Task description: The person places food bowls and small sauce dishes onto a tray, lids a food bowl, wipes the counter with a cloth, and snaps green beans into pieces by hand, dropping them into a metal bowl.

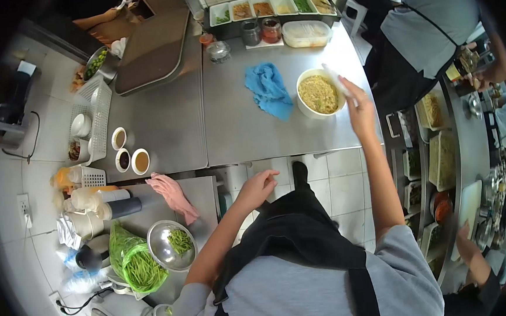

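A white round bowl (303,101) stands near the right end of the steel table, filled with a yellowish, crumbly-looking food (319,93). At its right rim, my right hand (360,108) grips a thin, whitish, see-through lid (333,76), tilted up and seen nearly edge-on. Whether the lid touches the bowl I cannot tell. My left hand (260,188) hangs over the floor in front of the table, holding nothing, its index finger out and the others loosely bent. A crumpled blue cloth (269,90) lies left of the bowl.
Small sauce cups (141,161) and a large tray (155,53) are on the left. A topping rack (272,8) and a lidded container (307,34) line the back. A pink cloth (173,197) and a metal bowl of greens (168,246) lie lower left. A co-worker (426,34) stands at right.
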The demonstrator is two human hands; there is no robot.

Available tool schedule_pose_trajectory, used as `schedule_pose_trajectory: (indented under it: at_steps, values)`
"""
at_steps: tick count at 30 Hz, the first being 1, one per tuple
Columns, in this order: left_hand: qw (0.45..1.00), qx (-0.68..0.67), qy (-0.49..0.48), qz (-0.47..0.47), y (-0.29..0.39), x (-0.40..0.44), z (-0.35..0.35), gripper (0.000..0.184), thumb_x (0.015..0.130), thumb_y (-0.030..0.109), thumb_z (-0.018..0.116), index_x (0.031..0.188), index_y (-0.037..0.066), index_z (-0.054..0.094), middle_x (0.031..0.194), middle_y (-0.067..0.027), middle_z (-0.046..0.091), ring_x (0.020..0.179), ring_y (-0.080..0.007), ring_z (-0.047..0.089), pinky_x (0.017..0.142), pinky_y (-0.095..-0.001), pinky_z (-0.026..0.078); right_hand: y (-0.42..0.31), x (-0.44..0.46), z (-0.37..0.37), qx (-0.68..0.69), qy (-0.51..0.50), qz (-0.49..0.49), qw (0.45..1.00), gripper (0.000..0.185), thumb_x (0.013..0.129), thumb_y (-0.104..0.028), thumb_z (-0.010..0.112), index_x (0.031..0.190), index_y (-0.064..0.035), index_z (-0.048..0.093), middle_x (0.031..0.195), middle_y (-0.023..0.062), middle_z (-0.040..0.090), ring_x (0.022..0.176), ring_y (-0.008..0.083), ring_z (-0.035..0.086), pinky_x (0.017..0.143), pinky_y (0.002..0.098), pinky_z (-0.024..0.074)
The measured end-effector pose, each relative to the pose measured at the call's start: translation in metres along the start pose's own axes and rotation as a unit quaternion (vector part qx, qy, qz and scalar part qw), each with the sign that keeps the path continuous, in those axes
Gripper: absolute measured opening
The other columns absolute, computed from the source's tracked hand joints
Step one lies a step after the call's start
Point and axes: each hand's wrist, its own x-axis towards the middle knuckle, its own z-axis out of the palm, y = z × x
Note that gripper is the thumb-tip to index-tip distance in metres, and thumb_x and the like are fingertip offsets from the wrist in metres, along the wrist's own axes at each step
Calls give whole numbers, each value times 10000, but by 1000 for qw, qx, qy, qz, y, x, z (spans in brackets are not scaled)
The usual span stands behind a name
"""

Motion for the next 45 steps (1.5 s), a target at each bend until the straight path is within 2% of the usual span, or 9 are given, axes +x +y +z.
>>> schedule_pose_trajectory:
  at_steps: [1,8,15,19,25,28,34,40,45]
  values:
    - [999,-38,-3,-9,9,2,-3,298,914,195,557,1195,94,571,968,-105,644,906,-177,616,812,-314,479,3,2,9,-32,-27,-37,998,472,803,0,591,1239,-182,593,1210,156,597,1168,331,524,1031,384,359]
    - [983,-172,54,-28,27,27,-3,299,931,165,544,1216,77,570,974,-48,637,926,-117,594,852,-271,452,-10,-9,18,-115,-142,-84,980,498,814,-219,662,1296,-186,539,1321,127,514,1263,354,419,1053,522,295]
    - [953,-235,189,25,55,129,-23,286,934,185,531,1181,52,586,899,-35,648,778,-91,575,750,-248,463,20,45,-9,-84,-144,-49,985,555,862,-331,623,1340,-89,477,1392,158,438,1322,345,346,1081,444,293]
    - [955,-225,192,18,88,190,-39,351,953,291,512,1222,72,567,975,-33,639,770,-84,565,686,-228,460,51,55,2,-73,-249,-94,961,660,874,-395,589,1368,-4,394,1442,191,348,1320,374,328,1081,414,303]
    - [962,-75,246,91,92,241,-36,362,914,311,574,1135,32,637,969,-100,677,810,-146,626,715,-283,499,51,62,1,-44,-311,-128,941,694,873,-407,585,1371,25,369,1443,231,320,1320,378,330,1081,413,305]
    - [966,-59,249,48,107,235,-39,356,893,304,601,1093,15,661,928,-129,691,818,-180,646,743,-303,504,48,69,-1,-68,-334,-178,923,731,858,-430,594,1371,37,362,1436,247,321,1314,384,338,1082,418,302]
    - [969,-38,244,29,109,228,-39,362,867,289,637,1105,17,662,884,-111,694,793,-167,649,724,-293,507,49,82,-12,-105,-394,-237,882,1063,631,-508,769,1421,10,281,1475,221,268,1367,369,264,1114,409,258]
    - [898,-407,101,-134,99,219,-36,447,834,305,697,1222,104,607,1017,-41,662,853,-114,627,698,-256,503,58,81,-8,-89,-423,-261,863,1186,514,-404,855,1421,34,229,1488,209,232,1386,353,228,1127,410,252]
    - [888,-430,100,-127,93,210,-29,570,828,296,710,1314,83,504,1077,-48,633,847,-107,617,696,-258,512,61,76,0,-82,-397,-265,875,1177,518,-405,853,1419,28,233,1486,216,230,1390,349,221,1126,413,251]
